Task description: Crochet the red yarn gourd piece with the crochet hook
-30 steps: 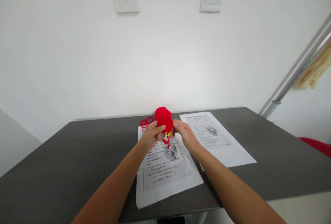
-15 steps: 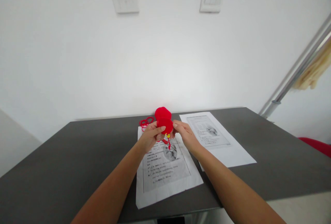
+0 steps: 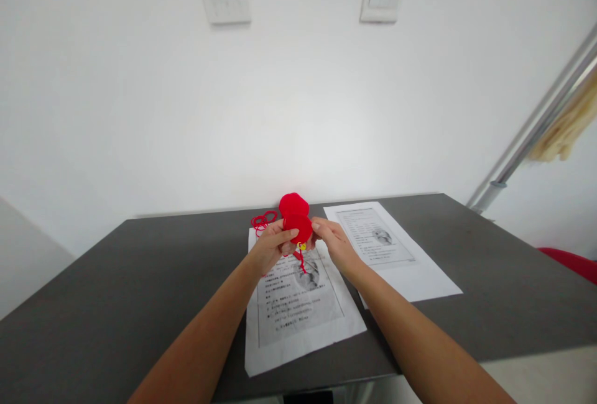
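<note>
Disc (image 3: 297, 230), red, just below centre of the frame, up above the surface (image 3: 153, 273) and caught between two hands! The left hand (image 3: 270, 245) has the firm grip here, thumb pressed on the front face, pinching the disc by its left side. The right hand (image 3: 333, 236) is at the right edge, fingertips bunched close together; whether that grip pinches the rim or a strand, no telling from here.

Below dangles a cord (image 3: 303, 262), with a yellow bit (image 3: 302, 246) at the lower rim. This looks like fine edge work, so the left thumb should stay steady without buckling the disc, while the right fingers work small and close to the rim. Best to let the cord hang free over the near sheet (image 3: 308, 323), and leave slack in those loops (image 3: 263, 220) at left so nothing tugs.
</note>
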A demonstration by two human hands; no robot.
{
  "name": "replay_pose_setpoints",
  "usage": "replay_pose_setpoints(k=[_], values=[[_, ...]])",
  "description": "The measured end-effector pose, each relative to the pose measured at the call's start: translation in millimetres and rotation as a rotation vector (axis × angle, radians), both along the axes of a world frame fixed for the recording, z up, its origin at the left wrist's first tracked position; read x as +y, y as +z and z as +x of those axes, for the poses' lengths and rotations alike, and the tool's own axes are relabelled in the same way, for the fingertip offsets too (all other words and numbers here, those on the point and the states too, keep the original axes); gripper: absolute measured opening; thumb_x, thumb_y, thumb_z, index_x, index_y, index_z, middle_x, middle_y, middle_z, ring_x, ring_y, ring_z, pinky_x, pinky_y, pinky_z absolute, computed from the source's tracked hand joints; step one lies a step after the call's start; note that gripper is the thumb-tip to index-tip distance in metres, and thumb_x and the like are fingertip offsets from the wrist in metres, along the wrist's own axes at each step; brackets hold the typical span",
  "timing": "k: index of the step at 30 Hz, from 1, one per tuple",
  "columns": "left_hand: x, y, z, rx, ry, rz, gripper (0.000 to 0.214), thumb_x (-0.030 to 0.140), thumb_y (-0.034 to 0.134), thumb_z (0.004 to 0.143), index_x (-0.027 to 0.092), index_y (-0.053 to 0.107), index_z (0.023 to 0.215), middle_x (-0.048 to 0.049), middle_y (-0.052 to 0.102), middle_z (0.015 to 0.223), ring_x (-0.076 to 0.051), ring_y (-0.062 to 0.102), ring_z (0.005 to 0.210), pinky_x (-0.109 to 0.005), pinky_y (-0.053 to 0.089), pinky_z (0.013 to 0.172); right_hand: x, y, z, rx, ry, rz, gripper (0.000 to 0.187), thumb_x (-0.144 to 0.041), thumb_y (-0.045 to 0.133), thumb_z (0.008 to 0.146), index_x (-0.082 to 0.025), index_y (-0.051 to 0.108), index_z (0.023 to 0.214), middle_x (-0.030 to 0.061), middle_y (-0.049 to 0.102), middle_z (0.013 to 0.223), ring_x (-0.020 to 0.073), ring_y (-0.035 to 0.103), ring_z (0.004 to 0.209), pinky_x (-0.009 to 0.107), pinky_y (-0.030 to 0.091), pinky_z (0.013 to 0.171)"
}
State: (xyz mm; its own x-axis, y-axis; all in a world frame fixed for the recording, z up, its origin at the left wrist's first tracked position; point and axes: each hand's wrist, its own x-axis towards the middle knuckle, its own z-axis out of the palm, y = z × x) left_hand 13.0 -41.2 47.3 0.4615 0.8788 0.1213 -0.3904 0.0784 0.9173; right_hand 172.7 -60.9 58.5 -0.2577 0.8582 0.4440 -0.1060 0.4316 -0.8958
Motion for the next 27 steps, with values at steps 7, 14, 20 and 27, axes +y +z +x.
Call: replay_pose_setpoints(k=[7,14,20,27], values=[[0.6,-0.7,0.0,0.000,-0.009,0.004,0.025,0.030,0.073,0.067,0.013,0.058,0.077,0.0078,0.040,0.046,-0.003,0.029,0.041,-0.018,0.020,0.043,0.5,-1.7,-1.5,0.027,0.000,-0.013,0.035,-0.041,0.047,0.086,-0.019,0.052,0.060,-0.0007,0.054,0.057,0.0133,0.052,0.055,0.027,0.042,0.056],[0.6,-0.8,-0.5,0.015,-0.014,0.010,0.026,0.031,0.073,0.066,0.013,0.059,0.078,0.0080,0.040,0.045,-0.003,0.029,0.040,-0.019,0.020,0.043,0.7,-1.3,-0.1,0.011,-0.007,-0.010,0.034,-0.038,0.047,0.086,-0.019,0.052,0.059,-0.0006,0.054,0.057,0.0136,0.052,0.055,0.027,0.042,0.056],[1.7,-1.8,-1.4,0.021,-0.038,0.000,0.027,0.032,0.073,0.067,0.013,0.058,0.079,0.0081,0.039,0.045,-0.003,0.028,0.041,-0.019,0.020,0.043,0.4,-0.8,-0.4,0.016,-0.009,-0.014,0.029,-0.033,0.047,0.084,-0.018,0.053,0.060,-0.0012,0.054,0.056,0.0128,0.052,0.054,0.026,0.041,0.055],[3.2,-3.8,-2.5,0.035,-0.057,-0.005,0.026,0.032,0.073,0.068,0.013,0.058,0.078,0.0083,0.039,0.044,-0.004,0.028,0.040,-0.019,0.020,0.043,0.7,-0.6,0.0,0.016,-0.007,-0.023,0.028,-0.033,0.047,0.084,-0.018,0.053,0.060,-0.0011,0.054,0.056,0.0129,0.052,0.054,0.026,0.042,0.055]])
